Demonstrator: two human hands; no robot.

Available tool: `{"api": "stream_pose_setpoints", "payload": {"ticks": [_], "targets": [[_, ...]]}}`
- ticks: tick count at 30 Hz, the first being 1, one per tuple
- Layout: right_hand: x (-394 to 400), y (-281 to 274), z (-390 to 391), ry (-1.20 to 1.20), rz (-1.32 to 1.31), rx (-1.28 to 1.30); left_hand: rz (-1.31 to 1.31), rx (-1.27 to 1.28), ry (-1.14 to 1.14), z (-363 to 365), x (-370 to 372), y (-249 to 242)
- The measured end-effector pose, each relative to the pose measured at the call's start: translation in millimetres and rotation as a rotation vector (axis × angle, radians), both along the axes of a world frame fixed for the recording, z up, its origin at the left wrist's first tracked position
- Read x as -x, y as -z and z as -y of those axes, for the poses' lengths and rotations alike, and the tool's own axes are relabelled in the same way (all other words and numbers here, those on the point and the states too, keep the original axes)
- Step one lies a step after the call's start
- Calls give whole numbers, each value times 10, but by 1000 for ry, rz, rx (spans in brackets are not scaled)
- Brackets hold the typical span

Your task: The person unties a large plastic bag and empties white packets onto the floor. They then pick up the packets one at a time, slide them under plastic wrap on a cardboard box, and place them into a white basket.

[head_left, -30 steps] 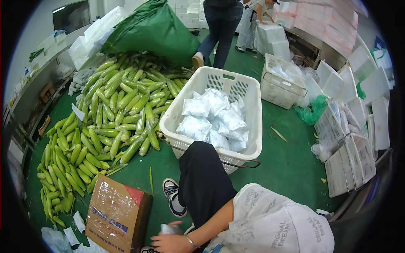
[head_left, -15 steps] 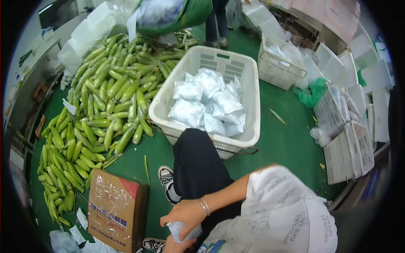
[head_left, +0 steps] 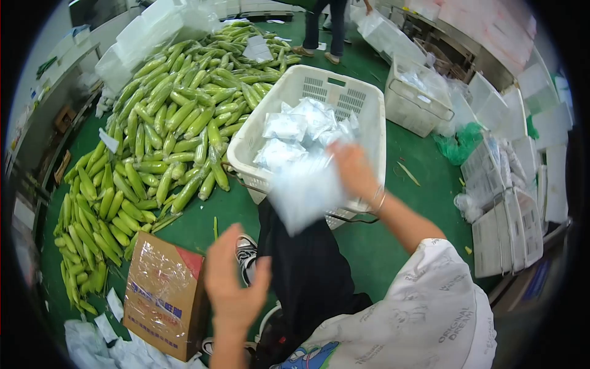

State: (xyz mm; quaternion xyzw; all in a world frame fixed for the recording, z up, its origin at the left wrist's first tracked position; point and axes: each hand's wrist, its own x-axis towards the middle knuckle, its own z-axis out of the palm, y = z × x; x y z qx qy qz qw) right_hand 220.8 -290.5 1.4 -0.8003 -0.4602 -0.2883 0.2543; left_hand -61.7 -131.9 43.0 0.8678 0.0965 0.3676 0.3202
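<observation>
My right hand (head_left: 355,173) is shut on a pale bluish-white ice pack (head_left: 307,194), a pillow-shaped bag blurred by motion. It holds the pack by its right side, over the near rim of a white plastic crate (head_left: 244,138). Several similar ice packs (head_left: 286,126) lie heaped inside the crate. Lower down, my left hand (head_left: 235,280) is raised with thumb and fingers apart and nothing in it. It hovers between the cardboard box (head_left: 161,295) and my knee, somewhat blurred.
A large pile of green corn cobs (head_left: 178,117), some in clear film, spreads over the green floor to the left. Another white crate (head_left: 418,101) and stacked crates (head_left: 507,237) stand on the right. A person's legs (head_left: 329,27) show at the back.
My right hand has swung up and forward from my lap to the crate, carrying the ice pack. My left hand has come off the pack and opened. The green bundle at the top has mostly left view.
</observation>
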Motion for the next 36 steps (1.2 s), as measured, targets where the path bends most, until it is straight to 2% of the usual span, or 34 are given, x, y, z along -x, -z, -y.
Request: {"api": "stream_pose_setpoints", "payload": {"ticks": [1, 2, 3, 4, 5, 6, 8, 10, 11, 13, 14, 15, 16, 17, 18, 19, 20, 21, 22, 23, 24, 27, 28, 30, 31, 33, 35, 36], "targets": [[-329, -255, 22, 210, -471, -191, -49, 136, -91, -128, 203, -54], [-559, -488, -2, 473, -680, -326, -101, 225, -167, -345, 448, 25], [-1000, -322, -12, 437, -497, -593, -138, 234, -254, -532, 724, -7], [-1171, -225, -83, 426, -402, -606, -197, 193, -410, -711, 1084, -32], [-1111, -92, -171, 278, -372, -456, -196, 60, -463, -1050, 1616, 91], [-940, 75, -258, 123, -337, -307, -164, 5, -625, -1183, 2163, 125], [-203, 280, -556, -130, -629, -202, 13, 305, -988, -1186, 3292, 82], [473, 249, -794, -219, -731, -125, 108, 307, -1321, -804, 4172, 56], [802, 216, -917, -234, -835, -70, 70, 349, -1409, -614, 4675, 185], [1266, 184, -1142, -426, -678, 34, -29, 435, -1573, -232, 5345, 547], [1425, 181, -1223, -526, -726, 78, -87, 536, -1635, -121, 5514, 751], [1594, 170, -1318, -578, -730, 154, -438, 581, -1765, -74, 5695, 1019], [1680, 228, -1401, -650, -705, 218, -776, 226, -1764, -65, 5906, 1474], [1781, 272, -1494, -683, -732, 260, -738, 445, -1755, -7, 6036, 1932], [1862, 345, -1570, -702, -758, 298, -640, 545, -1762, -38, 6023, 2299], [1935, 427, -1630, -731, -802, 302, -712, 369, -1728, -128, 5964, 2613], [2059, 460, -1744, -730, -795, 303, -636, 329, -1655, -298, 5939, 2918], [2180, 488, -1793, -725, -866, 375, -633, 301, -1596, -490, 5648, 2861], [2283, 510, -1815, -700, -935, 434, -678, 396, -1583, -750, 5455, 2863], [2377, 551, -1855, -725, -933, 476, -765, 347, -1551, -1027, 5390, 2935], [2496, 563, -1878, -699, -949, 528, -849, 294, -1498, -1296, 5267, 3047], [2723, 756, -1937, -805, -925, 642, -1091, 425, -1399, -1995, 5051, 3376], [2797, 791, -1974, -817, -951, 711, -1075, 414, -1352, -2148, 5012, 3540], [2913, 911, -2100, -875, -906, 794, -1118, 441, -1569, -2262, 4977, 3679], [2925, 1027, -2202, -892, -863, 804, -1112, 441, -1556, -2264, 5019, 3683], [2936, 1206, -2412, -902, -831, 809, -848, 574, -1429, -2212, 5167, 3545], [2896, 1300, -2666, -869, -437, 776, -455, 550, -1281, -2153, 5582, 3657], [2869, 1376, -2761, -869, -447, 768, -328, 641, -1280, -2112, 5479, 3312]]}}
